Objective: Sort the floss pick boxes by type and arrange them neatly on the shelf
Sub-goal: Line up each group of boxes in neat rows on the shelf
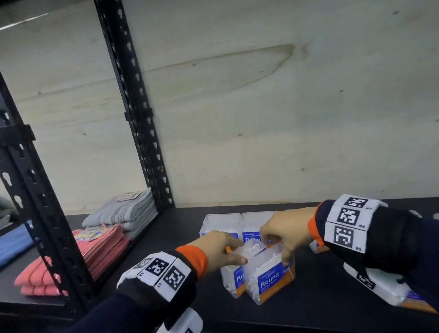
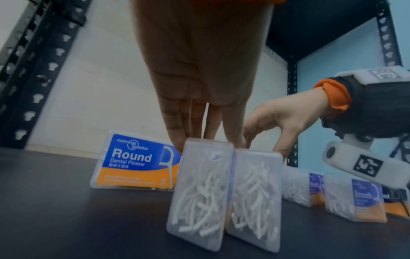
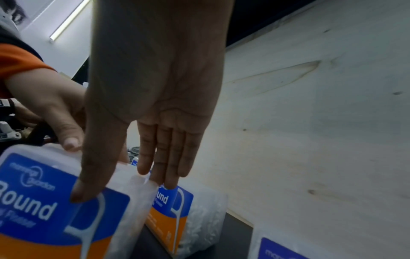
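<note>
**On the black shelf, two Round boxes held side by side**

On the black shelf board point(image 1: 324, 305), near its front edge, two clear plastic floss pick boxes stand upright and pressed together. The left hand point(image 1: 219, 251) reaches down onto the left box point(image 2: 199, 189), its straight fingers point(image 2: 175, 129) behind the top edge and the thumb at the front, pinching the box near its lid. The right hand point(image 1: 288, 229) takes the right box point(image 2: 255, 198) the same way: the thumb point(image 3: 93, 175) lies across the blue label, the other fingers reach over the top toward the back, clamping the box between them.

Both boxes are see-through and packed with loose white floss picks, which show plainly through the unlabelled sides in the left wrist view. Each front carries a label that is blue above and orange below, printed "Round" with a drawing of a white pick.

Behind the held pair, two more boxes point(image 1: 236, 224) stand against the plywood back wall point(image 1: 288, 103), one reading "Round". Another Round box point(image 2: 137, 163) stands further back in the left wrist view. To the right, two boxes point(image 2: 355, 199) with purple labels stand in a row; their wording is too blurred to read.

Past the black upright post point(image 1: 135, 107), folded grey towels point(image 1: 125, 212) and pink cloths point(image 1: 91, 254) lie in stacks.
</note>
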